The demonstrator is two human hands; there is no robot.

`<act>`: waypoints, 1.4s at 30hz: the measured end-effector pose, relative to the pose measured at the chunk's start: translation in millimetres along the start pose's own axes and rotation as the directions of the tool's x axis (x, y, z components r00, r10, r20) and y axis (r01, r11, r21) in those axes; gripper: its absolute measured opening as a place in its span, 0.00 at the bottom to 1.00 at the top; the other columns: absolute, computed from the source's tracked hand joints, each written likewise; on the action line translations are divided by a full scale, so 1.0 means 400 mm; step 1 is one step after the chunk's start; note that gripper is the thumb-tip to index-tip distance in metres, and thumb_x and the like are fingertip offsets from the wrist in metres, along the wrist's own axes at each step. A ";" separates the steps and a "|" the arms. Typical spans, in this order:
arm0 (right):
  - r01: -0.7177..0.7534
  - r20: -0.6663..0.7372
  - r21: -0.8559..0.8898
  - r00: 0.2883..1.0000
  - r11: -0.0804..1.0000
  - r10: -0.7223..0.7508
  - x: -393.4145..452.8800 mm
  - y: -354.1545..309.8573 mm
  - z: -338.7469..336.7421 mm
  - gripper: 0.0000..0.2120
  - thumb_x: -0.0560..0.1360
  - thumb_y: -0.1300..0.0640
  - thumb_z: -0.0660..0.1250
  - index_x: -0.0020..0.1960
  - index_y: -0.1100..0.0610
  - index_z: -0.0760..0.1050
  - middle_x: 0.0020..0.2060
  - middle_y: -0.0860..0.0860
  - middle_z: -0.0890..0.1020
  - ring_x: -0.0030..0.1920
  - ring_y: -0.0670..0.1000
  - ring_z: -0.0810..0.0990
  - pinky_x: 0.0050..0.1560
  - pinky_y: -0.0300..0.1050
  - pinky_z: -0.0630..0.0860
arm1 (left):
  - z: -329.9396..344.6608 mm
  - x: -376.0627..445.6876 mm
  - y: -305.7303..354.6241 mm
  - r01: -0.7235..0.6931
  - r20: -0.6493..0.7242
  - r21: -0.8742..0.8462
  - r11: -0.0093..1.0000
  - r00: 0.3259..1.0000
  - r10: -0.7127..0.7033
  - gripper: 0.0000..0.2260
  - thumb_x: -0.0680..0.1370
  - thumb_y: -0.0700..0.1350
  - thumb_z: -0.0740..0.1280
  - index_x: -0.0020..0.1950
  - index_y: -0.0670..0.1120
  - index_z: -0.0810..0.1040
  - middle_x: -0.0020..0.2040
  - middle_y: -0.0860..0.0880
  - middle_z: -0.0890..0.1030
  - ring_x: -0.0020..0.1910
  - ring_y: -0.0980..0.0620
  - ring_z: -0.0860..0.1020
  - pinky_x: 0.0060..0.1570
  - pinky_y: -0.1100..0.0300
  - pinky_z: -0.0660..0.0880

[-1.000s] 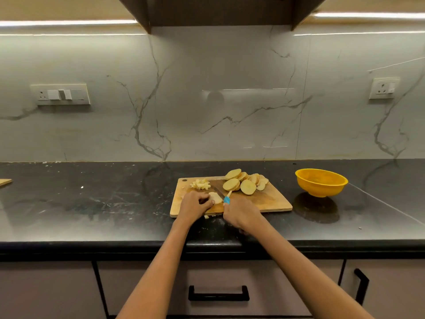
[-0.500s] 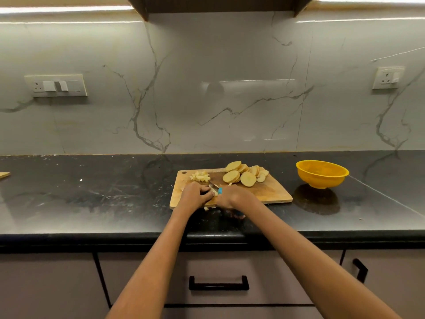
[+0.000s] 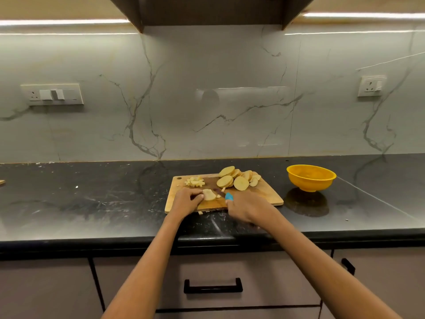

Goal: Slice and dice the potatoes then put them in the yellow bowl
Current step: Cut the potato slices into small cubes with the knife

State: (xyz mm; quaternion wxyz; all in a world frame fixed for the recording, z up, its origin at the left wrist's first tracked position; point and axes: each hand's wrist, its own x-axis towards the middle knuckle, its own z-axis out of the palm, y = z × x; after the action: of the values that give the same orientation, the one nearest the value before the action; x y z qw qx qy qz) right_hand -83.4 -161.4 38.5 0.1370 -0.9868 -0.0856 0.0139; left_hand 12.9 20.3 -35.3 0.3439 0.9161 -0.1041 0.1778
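- Left hand (image 3: 185, 201) of mine sits on the near left part of the wooden cutting board (image 3: 264, 195), fingers curled over a potato slice (image 3: 209, 194) and pinning it flat to the wood.
- On the other side, my right hand (image 3: 245, 207) is clenched round the blue-handled knife (image 3: 224, 195); only a bit of the blue handle shows above my knuckles, and the dark blade reaches left to the held slice.
- Whether the blade edge is touching the slice or just beside it, I cannot tell.
- Behind my left hand, near the board's far left corner, lies a small heap of diced potato (image 3: 195, 182).
- Further right along the far edge of the board, a pile of round potato slices (image 3: 236, 179) lies overlapping, some leaning on others.
- One small potato bit (image 3: 200, 212) lies on the table just off the board's near edge, between my wrists.
- To the right of the board, apart from it, the yellow bowl (image 3: 311, 177) stands upright on the black table (image 3: 92, 199); I can't see anything in it from this angle.
- Behind the table rises a marble-patterned wall with a switch panel (image 3: 52, 94) on the left and a socket (image 3: 371, 85) on the right.
- Below the table edge is a drawer with a black handle (image 3: 213, 287).
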 end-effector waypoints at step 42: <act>-0.106 -0.137 0.078 0.984 0.991 0.116 0.075 0.047 0.095 0.16 0.80 0.50 0.57 0.58 0.61 0.75 0.54 0.55 0.80 0.54 0.54 0.78 0.48 0.46 0.69 | 0.014 0.069 0.051 0.043 0.116 0.453 0.891 0.987 -0.107 0.15 0.76 0.52 0.67 0.57 0.43 0.80 0.54 0.44 0.81 0.53 0.47 0.77 0.51 0.58 0.71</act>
State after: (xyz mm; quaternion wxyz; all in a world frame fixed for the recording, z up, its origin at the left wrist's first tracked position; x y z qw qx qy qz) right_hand -52.7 -163.9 -3.1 0.1765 -0.9831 -0.0199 -0.0452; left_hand 33.2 -0.5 -16.1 0.1219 0.9841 -0.0482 0.1198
